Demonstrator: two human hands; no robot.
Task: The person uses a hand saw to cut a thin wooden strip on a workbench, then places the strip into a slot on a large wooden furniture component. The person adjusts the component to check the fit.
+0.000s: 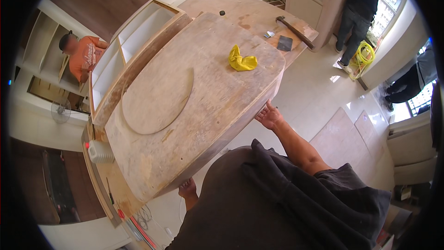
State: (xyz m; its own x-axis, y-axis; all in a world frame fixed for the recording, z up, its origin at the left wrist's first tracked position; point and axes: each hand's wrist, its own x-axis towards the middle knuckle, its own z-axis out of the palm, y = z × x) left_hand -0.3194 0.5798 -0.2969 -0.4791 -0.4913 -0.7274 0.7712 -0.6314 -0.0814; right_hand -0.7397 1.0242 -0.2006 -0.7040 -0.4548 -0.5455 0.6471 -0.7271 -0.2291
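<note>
A large, thick wooden panel point(210, 106) with rounded corners and a whitish, worn surface lies aslant on the workbench point(208, 0). My right hand point(269, 115) holds its near right edge, some fingers up against the side and the others tucked below. Lower and to the left, my left hand point(187, 188) grips the underside of the same near edge, its fingertips partly hidden. A thin round wooden disc point(157, 99) rests on the panel's left half. Near the far right corner sits a crumpled yellow cloth or glove point(243, 60).
Behind the panel stands an open wooden frame point(132, 58) with white compartments. A hammer point(296, 32) and a dark square sheet point(285, 43) lie on the bench's far right. A white jug point(100, 152) is at left. One person point(85, 58) stands behind the frame; others are at right.
</note>
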